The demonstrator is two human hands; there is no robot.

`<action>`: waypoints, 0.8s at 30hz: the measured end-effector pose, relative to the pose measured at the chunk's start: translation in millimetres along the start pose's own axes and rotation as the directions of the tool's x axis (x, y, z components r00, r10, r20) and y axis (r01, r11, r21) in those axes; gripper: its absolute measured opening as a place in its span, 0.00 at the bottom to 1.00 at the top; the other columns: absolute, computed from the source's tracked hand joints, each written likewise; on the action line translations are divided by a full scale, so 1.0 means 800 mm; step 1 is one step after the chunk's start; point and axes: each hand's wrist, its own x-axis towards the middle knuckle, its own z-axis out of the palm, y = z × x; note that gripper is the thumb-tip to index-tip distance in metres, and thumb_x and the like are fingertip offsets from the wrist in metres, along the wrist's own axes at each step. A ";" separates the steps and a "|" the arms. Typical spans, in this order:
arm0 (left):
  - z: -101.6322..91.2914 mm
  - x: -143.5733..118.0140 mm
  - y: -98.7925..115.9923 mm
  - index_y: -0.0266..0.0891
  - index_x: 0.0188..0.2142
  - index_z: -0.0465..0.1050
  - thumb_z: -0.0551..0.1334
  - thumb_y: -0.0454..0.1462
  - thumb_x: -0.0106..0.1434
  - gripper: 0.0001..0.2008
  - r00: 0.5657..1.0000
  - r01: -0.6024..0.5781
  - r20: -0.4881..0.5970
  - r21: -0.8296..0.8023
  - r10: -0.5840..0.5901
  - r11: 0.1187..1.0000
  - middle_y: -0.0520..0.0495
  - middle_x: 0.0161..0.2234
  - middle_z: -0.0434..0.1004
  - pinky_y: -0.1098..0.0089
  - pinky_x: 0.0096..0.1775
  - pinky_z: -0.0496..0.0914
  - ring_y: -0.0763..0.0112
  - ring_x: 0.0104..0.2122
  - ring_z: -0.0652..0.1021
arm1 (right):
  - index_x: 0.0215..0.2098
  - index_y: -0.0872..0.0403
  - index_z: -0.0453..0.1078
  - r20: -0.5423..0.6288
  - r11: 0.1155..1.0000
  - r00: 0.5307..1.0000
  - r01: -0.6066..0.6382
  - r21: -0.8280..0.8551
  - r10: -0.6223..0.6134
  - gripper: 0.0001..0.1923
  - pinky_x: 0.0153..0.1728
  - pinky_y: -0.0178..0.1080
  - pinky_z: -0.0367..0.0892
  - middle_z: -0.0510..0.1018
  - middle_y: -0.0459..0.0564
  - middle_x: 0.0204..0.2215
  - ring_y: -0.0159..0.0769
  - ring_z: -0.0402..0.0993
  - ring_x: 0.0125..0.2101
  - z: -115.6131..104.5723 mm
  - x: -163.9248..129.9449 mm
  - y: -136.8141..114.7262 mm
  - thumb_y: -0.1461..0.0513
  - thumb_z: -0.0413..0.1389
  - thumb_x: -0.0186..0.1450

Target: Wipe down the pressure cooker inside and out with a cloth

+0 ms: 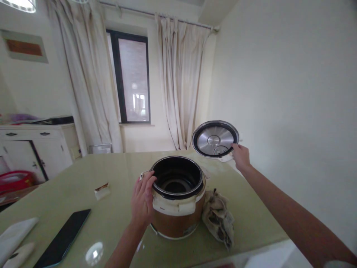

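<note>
At the far right corner of the green table (69,175), our right hand (240,156) pinches the lower right rim of the hinged lid (215,139), fingers closed on its edge, while the lid stands raised behind the rice cooker (177,197). Our left hand (142,199) lies curved against the cooker's left rim, steadying the body; whether its fingers actually clasp the rim we cannot tell from this angle. The dark inner pot (177,178) sits open and appears empty. A crumpled cloth (219,219) lies just beside the cooker on the right; a phone (64,238) rests near left. To move the lid well, we judge a firm brace on the body and a slow swing about the hinge advisable.
</note>
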 end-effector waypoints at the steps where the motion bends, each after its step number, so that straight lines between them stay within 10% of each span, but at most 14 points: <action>1: 0.000 -0.001 0.000 0.42 0.63 0.68 0.40 0.37 0.77 0.24 1.000 -0.004 0.002 0.002 0.004 1.000 0.39 0.66 0.71 0.47 0.70 0.56 0.60 0.69 0.68 | 0.24 0.54 0.69 -0.040 0.999 0.999 0.012 -0.036 -0.014 0.16 0.23 0.38 0.55 0.68 0.44 0.17 0.34 0.63 0.23 -0.007 -0.002 -0.009 0.51 0.55 0.61; 10: -0.022 0.008 0.009 0.45 0.75 0.56 0.45 0.42 0.77 0.29 0.988 -0.154 0.010 0.001 0.154 0.988 0.41 0.73 0.62 0.48 0.72 0.52 0.54 0.72 0.63 | 0.25 0.51 0.65 -0.054 0.935 0.966 0.230 -0.269 -0.253 0.18 0.29 0.40 0.51 0.69 0.46 0.21 0.37 0.60 0.26 -0.055 -0.049 -0.055 0.48 0.50 0.66; 15: -0.027 0.021 0.035 0.44 0.75 0.59 0.57 0.60 0.70 0.40 0.842 -0.516 0.168 -0.029 0.513 0.856 0.38 0.68 0.70 0.48 0.71 0.56 0.48 0.67 0.71 | 0.33 0.52 0.70 0.022 0.863 0.940 0.321 -0.390 -0.340 0.18 0.30 0.38 0.49 0.71 0.47 0.25 0.38 0.62 0.27 -0.059 -0.076 -0.069 0.49 0.48 0.71; 24: -0.010 0.021 0.057 0.44 0.73 0.62 0.61 0.56 0.71 0.37 0.825 -0.551 0.215 0.099 0.523 0.828 0.36 0.64 0.76 0.52 0.67 0.64 0.52 0.62 0.76 | 0.51 0.55 0.73 0.225 0.672 0.807 0.583 -0.457 -0.547 0.18 0.31 0.38 0.51 0.81 0.52 0.32 0.41 0.72 0.32 -0.035 -0.106 -0.080 0.53 0.48 0.76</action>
